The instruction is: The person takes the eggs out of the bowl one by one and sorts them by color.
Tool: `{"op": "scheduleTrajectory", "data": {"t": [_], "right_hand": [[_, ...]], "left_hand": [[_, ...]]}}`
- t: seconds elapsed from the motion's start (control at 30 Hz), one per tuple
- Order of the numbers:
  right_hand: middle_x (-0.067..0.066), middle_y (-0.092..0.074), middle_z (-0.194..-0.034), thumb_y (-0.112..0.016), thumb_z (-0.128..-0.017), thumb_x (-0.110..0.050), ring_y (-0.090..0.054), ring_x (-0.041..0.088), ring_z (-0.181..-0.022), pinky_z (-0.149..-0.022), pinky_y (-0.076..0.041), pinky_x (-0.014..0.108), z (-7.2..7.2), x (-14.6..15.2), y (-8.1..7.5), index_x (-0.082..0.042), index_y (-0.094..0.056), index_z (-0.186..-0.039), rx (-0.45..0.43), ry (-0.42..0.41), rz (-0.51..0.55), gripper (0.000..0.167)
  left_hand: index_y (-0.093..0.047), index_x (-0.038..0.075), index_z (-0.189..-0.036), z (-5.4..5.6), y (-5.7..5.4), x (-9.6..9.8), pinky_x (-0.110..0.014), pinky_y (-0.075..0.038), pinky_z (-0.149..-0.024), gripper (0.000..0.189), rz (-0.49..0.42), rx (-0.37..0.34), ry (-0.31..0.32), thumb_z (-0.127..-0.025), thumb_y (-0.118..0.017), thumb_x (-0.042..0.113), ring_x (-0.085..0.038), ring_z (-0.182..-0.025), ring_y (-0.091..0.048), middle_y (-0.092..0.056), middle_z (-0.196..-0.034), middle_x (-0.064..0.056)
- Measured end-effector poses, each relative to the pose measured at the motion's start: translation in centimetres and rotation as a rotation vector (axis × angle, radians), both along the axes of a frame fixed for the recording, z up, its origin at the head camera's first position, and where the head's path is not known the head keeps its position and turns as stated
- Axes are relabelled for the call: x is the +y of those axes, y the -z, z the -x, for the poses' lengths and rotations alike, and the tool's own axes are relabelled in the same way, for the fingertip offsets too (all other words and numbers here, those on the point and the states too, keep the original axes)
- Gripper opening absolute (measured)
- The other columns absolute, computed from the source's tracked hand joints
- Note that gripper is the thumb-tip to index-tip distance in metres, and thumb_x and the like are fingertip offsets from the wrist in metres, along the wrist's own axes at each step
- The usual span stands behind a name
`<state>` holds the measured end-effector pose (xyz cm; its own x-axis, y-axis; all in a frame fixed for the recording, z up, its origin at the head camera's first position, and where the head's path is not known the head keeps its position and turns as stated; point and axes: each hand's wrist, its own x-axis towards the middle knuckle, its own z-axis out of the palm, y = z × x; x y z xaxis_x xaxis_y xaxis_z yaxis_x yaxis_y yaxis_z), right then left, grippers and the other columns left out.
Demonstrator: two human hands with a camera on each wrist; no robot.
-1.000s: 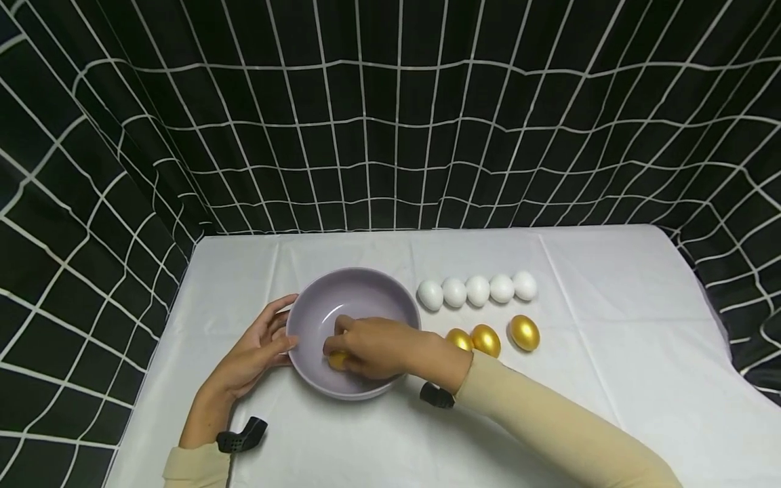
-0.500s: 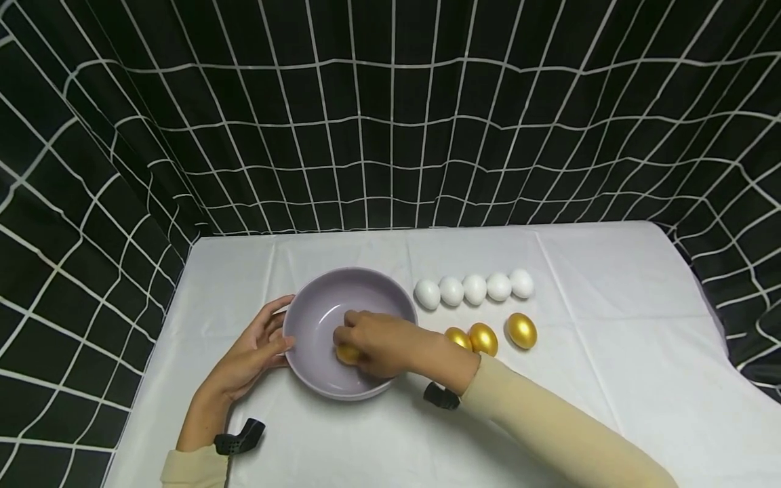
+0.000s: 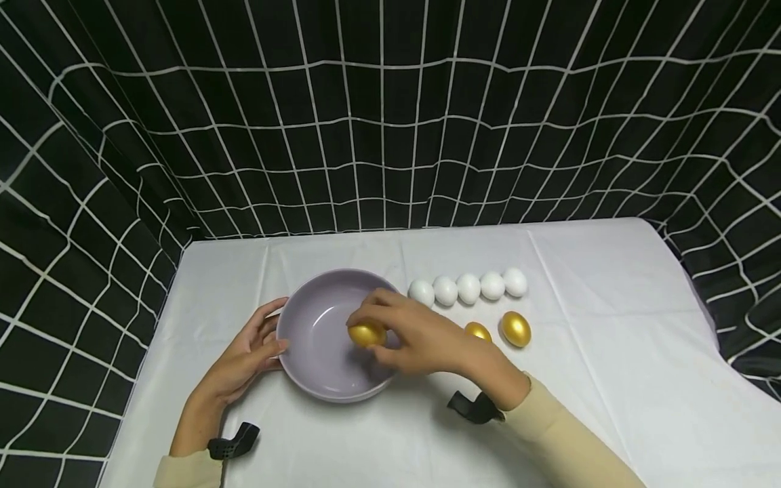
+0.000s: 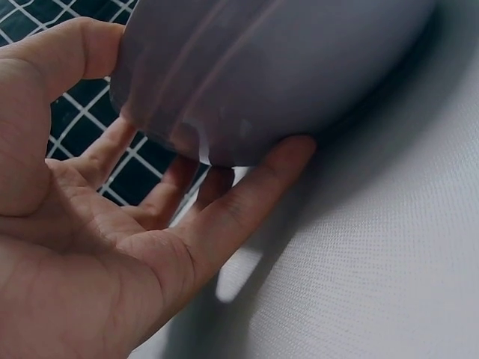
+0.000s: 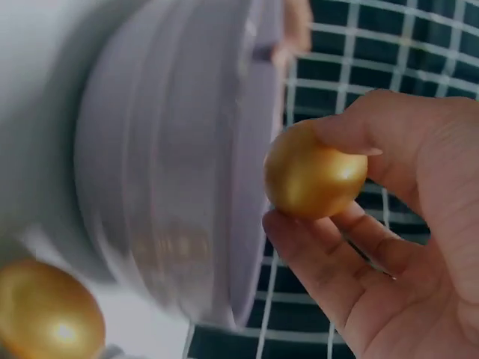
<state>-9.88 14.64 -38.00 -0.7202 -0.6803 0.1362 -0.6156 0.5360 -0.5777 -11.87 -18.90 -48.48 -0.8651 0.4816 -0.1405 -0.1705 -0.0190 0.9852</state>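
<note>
The lavender bowl (image 3: 323, 305) stands on the white-covered table. At its left side my left hand (image 3: 244, 356) holds it, thumb at the rim and fingers against the outer wall; the left wrist view shows this bowl wall (image 4: 254, 82) close up. My right hand (image 3: 415, 332) pinches a golden egg (image 3: 366, 333) between thumb and fingertips above the bowl. In the right wrist view the held egg (image 5: 314, 172) is level with the rim or higher. The bowl's visible inside holds no other egg.
Several white eggs (image 3: 468, 289) line up in a row right of the bowl. Nearer me lie golden eggs, one in full view (image 3: 516, 329) and one (image 3: 478, 331) partly covered by my right wrist. A black cloth with a white grid (image 3: 390, 135) surrounds the table.
My right hand has lifted the golden egg up from inside the bowl and moved it rightward. My left hand keeps its hold on the bowl. The whole head view has shifted slightly.
</note>
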Motion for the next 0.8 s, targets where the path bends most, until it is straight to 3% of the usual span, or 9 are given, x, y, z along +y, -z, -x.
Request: {"op": "scheduleTrajectory", "data": {"t": [0.1,0.4,0.6,0.8], "right_hand": [[-0.005,-0.065,-0.123,-0.075,-0.088,-0.009,-0.062,0.010,-0.103,-0.086,-0.059,0.031,-0.3,1.7,-0.4,-0.022,-0.069,-0.129,-0.041,0.089,0.084,0.044],[-0.002,-0.067,-0.129,-0.079,-0.091,-0.006,-0.064,0.015,-0.115,-0.096,-0.062,0.031,-1.3,5.6,0.5,-0.022,-0.068,-0.130,-0.152,0.259,0.318,0.044],[0.006,-0.065,-0.129,-0.078,-0.091,0.000,-0.063,0.009,-0.117,-0.094,-0.062,0.026,-1.9,8.1,1.6,-0.010,-0.065,-0.131,-0.159,0.336,0.444,0.043],[0.009,-0.062,-0.132,-0.073,-0.093,0.007,-0.061,0.003,-0.117,-0.091,-0.061,0.022,-2.3,11.0,2.4,-0.002,-0.059,-0.135,-0.149,0.406,0.484,0.046]], "left_hand": [[-0.025,0.022,-0.166,0.0,0.0,0.1,-0.043,-0.062,-0.091,0.076,0.002,-0.003,-0.004,-0.102,-0.063,0.004,-0.010,-0.128,-0.063,-0.043,-0.156,-0.011],[-0.024,0.020,-0.166,0.1,0.0,0.0,-0.042,-0.063,-0.091,0.077,-0.028,-0.002,-0.001,-0.101,-0.062,0.002,-0.011,-0.127,-0.063,-0.043,-0.154,-0.011],[-0.024,0.019,-0.166,0.0,-0.1,0.1,-0.041,-0.063,-0.092,0.076,-0.031,-0.005,0.003,-0.102,-0.062,0.003,-0.010,-0.128,-0.063,-0.043,-0.155,-0.012],[-0.024,0.018,-0.166,-0.1,-0.2,0.0,-0.040,-0.063,-0.092,0.077,-0.023,-0.004,0.002,-0.101,-0.062,0.003,-0.009,-0.128,-0.062,-0.038,-0.159,-0.017]]}}
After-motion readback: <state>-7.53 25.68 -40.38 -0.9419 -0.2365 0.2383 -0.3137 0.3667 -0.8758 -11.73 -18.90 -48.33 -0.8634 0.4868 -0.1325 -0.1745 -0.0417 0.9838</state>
